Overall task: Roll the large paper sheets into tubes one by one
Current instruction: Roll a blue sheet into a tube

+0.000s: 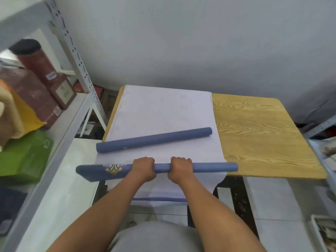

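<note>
Head view shows both your left hand (143, 168) and right hand (180, 169) curled around the blue roll (214, 167) at the table's (263, 133) near edge. Paper is light and crushable; grip gently mid-length, since its left end looks loose, possibly unrolled.

Boxes (36, 95) on metal shelf (72, 113)

blue tube (154, 140) on white sheets (163, 113), second, seemingly half-rolled tube (214, 167) nearer

Sheets (163, 110) on table's (258, 135) left half, finished tube (154, 140) lying across them, shelving (60, 124) left of table
</note>
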